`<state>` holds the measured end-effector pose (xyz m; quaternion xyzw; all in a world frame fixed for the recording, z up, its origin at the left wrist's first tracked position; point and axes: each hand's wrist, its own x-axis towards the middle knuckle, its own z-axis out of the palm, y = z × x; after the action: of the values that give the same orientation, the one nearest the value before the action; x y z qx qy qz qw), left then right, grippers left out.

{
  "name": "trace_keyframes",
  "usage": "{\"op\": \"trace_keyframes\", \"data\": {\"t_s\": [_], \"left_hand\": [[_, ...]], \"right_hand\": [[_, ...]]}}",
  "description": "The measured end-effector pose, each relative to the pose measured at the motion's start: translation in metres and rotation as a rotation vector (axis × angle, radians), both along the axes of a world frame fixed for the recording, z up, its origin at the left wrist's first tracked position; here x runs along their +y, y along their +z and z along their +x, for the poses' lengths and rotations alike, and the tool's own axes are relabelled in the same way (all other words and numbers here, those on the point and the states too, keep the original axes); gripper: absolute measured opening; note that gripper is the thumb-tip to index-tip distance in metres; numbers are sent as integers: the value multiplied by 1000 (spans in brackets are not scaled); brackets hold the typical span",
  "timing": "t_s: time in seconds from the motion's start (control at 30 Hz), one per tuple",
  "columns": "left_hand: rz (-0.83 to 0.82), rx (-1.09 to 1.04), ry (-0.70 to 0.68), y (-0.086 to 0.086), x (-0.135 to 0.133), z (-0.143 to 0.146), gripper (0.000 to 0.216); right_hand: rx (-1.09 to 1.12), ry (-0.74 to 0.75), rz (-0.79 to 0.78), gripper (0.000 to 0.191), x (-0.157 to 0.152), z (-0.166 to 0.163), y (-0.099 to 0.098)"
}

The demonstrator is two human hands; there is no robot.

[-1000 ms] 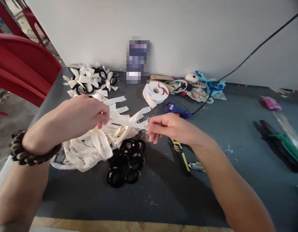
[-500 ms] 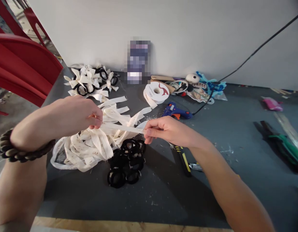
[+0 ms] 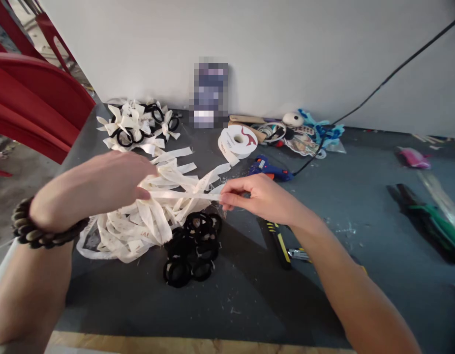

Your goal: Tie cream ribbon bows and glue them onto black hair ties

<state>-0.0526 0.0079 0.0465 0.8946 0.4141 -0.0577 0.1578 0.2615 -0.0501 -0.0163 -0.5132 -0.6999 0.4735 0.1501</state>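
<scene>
A strip of cream ribbon [image 3: 185, 195] is stretched level between my two hands. My left hand [image 3: 102, 184], with its back toward me, is closed on the strip's left end; most of its fingertips are hidden. The other end is pinched between thumb and fingers of my right hand [image 3: 251, 196]. Below and behind the strip lies a heap of cut cream ribbons [image 3: 135, 231], some with printed letters. Several black hair ties [image 3: 194, 246] are piled just in front of it.
Finished-looking ribbon bows on black ties [image 3: 135, 123] lie at the back left. A ribbon spool [image 3: 237, 141], a blue glue gun [image 3: 269, 168] and a phone [image 3: 209, 96] stand behind. A yellow-black cutter [image 3: 281, 246] lies under my right forearm; green-handled pliers [image 3: 430, 223] lie right.
My left hand has turned and shifted slightly, its fingertips now less visible. The ribbon strip has gone from slanting to nearly level. My right hand has barely moved.
</scene>
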Motion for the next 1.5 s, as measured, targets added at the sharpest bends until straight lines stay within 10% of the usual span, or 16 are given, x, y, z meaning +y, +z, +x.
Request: {"op": "trace_keyframes", "data": {"t_s": [0.13,0.3,0.7,1.07,1.37,1.5], "left_hand": [[-157,-194,-216,-9,-18,47,42],[-344,-424,-56,-28,-31,86,16],[-152,-371,74,-15,-17,57,17],[-189,-315,127,-22,-15,61,6],[-344,-332,105,-22,-16,65,47],[-332,-359,129,-31,-18,73,28]], "right_hand": [[-34,99,198,19,-9,-10,4],[-26,146,315,27,-17,-14,9],[274,-168,-69,20,-3,6,8],[329,-33,-159,46,-1,2,-9],[251,-116,-172,23,-4,-9,-8],[213,-105,-136,23,-6,-13,-6]]}}
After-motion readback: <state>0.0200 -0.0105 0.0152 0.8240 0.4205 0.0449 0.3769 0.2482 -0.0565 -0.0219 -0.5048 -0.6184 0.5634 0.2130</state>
